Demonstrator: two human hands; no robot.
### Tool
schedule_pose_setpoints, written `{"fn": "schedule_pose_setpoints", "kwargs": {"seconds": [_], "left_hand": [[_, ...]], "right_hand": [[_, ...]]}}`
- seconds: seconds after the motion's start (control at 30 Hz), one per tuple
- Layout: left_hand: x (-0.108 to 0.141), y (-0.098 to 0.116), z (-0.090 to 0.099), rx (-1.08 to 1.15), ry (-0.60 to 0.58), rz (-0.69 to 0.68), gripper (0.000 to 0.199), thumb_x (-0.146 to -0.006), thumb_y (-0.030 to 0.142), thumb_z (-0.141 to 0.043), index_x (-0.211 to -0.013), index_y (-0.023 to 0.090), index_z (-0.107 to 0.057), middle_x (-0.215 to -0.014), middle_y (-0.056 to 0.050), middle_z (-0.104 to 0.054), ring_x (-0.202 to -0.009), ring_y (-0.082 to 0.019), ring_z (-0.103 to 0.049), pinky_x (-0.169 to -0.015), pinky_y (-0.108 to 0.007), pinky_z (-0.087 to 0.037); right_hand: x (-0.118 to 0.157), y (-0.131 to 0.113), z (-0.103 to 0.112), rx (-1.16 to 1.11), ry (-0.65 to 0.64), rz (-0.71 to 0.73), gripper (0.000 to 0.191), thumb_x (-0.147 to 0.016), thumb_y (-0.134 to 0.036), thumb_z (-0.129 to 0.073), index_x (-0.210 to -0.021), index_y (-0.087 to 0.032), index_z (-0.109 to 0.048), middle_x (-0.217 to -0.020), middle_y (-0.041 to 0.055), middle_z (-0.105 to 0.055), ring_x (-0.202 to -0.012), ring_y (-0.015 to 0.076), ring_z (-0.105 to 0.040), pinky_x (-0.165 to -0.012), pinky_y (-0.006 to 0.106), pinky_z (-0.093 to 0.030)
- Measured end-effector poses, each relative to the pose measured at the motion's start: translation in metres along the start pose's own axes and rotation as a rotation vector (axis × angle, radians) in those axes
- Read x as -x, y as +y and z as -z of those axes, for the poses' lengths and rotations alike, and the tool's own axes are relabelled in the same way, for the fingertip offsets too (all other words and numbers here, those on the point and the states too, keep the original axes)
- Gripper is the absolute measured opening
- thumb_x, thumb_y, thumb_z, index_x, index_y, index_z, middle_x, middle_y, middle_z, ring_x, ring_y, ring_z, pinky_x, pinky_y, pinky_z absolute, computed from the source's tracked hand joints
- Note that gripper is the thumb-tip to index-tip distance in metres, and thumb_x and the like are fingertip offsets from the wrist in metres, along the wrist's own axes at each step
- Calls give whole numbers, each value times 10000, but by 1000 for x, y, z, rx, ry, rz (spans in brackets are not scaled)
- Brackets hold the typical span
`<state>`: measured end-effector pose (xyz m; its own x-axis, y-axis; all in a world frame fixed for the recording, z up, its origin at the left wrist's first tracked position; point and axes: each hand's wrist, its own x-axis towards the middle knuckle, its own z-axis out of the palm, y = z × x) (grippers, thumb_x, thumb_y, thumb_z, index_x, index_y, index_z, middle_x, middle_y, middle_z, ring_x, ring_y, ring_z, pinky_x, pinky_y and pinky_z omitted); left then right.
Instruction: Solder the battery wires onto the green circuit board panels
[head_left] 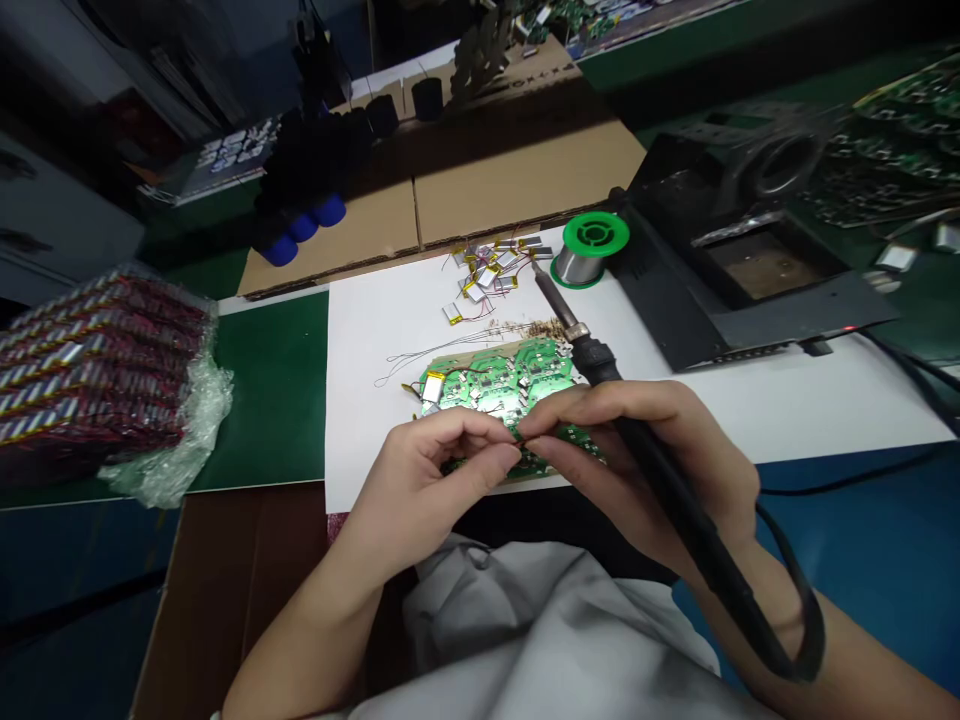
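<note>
My left hand [420, 480] is closed, thumb and forefinger pinched at the near side of a green circuit board panel [491, 385]. What is between its fingertips is too small to make out. A black soldering iron [675, 490] lies in my right hand [694, 430], its metal tip pointing up and away toward the loose cells. The thumb and forefinger of that hand also meet in a pinch, almost touching the left fingertips. On the panel's left part rests a small silver battery cell [433, 387] with yellow tape. My hands hide the panel's near edge.
Loose wired battery cells [487, 275] lie on white paper [360, 400] beyond the panel. A green solder spool [581, 260] stands beside a black metal box [675, 290]. Stacked cells [97, 370] in bubble wrap sit left. Cardboard [517, 170] lies behind; a black cord [847, 475] runs right.
</note>
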<state>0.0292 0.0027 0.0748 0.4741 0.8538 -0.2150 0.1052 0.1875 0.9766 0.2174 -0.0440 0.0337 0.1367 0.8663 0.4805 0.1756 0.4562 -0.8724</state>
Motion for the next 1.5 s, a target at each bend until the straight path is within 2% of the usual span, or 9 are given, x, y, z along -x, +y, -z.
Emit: {"fn": "schedule_pose_setpoints", "kwargs": {"seconds": [0.17, 0.37, 0.57, 0.9, 1.03, 1.13, 1.3, 1.37, 1.5], "left_hand": [[3, -4, 0, -50, 47, -56, 23, -886, 206, -771, -865, 210, -780, -786, -8, -738, -715, -137, -658, -655, -237, -517], [6, 0, -1, -397, 102, -341, 138, -903, 110, -714, -835, 219, -762, -793, 1, -727, -742, -143, -653, -674, -252, -507], [6, 0, -2, -449, 153, -343, 132, -898, 119, -721, -816, 219, -749, -781, -3, -722, -732, -160, -659, -660, -265, -513], [11, -8, 2, -395, 122, -300, 104, -953, 196, -712, -886, 252, -770, -841, -6, -736, -783, -168, -674, -687, -257, -529], [10, -10, 3, -411, 129, -307, 125, -956, 211, -690, -865, 269, -753, -819, -5, -718, -751, -179, -665, -628, -268, -514], [8, -13, 4, -519, 223, -359, 126, -955, 206, -669, -863, 277, -719, -817, -7, -693, -746, -192, -642, -614, -286, -495], [-3, -33, 6, -681, 312, -418, 115, -973, 249, -644, -881, 267, -711, -1017, -67, -692, -958, -259, -655, -850, -389, -537], [-7, -42, 6, -747, 315, -430, 116, -981, 244, -629, -898, 271, -705, -1133, -75, -700, -1085, -287, -652, -952, -448, -508], [-10, -50, 4, -814, 327, -509, 104, -983, 190, -620, -943, 276, -665, -1185, -51, -728, -1170, -290, -650, -1047, -497, -439]], "right_hand": [[-2, -3, -3, -19, 19, -34, 288, -887, -125, -781, -1070, -312, -659, -956, -25, -771, -863, 188, -790, -816, 353, -673], [-1, -1, -3, -3, -4, -7, 308, -896, -107, -764, -1088, -313, -638, -966, -22, -759, -882, 179, -785, -828, 339, -666], [5, -5, -4, 29, 94, -61, 304, -914, -108, -742, -1128, -293, -630, -1001, 9, -759, -922, 187, -779, -837, 344, -653], [12, -5, -18, 12, 27, -87, 244, -954, -109, -683, -1087, -292, -591, -931, -13, -697, -843, 144, -748, -758, 264, -642], [8, -5, -11, 75, -1, 20, 225, -956, -96, -668, -1081, -276, -616, -894, -9, -738, -803, 149, -753, -733, 262, -640], [4, 2, 5, 174, 107, 11, 246, -977, -154, -675, -1185, -280, -638, -939, 7, -782, -838, 161, -774, -787, 288, -653], [-7, 31, 36, 305, 209, -174, 336, -1037, -318, -618, -1366, -256, -650, -807, -7, -790, -744, 159, -770, -779, 301, -656], [-12, 43, 43, 360, 189, -213, 357, -999, -361, -670, -1335, -246, -705, -806, 2, -783, -723, 167, -762, -758, 301, -651], [-18, 60, 46, 443, 208, -186, 262, -953, -315, -690, -1181, -245, -797, -986, 48, -796, -941, 202, -777, -877, 320, -632]]}}
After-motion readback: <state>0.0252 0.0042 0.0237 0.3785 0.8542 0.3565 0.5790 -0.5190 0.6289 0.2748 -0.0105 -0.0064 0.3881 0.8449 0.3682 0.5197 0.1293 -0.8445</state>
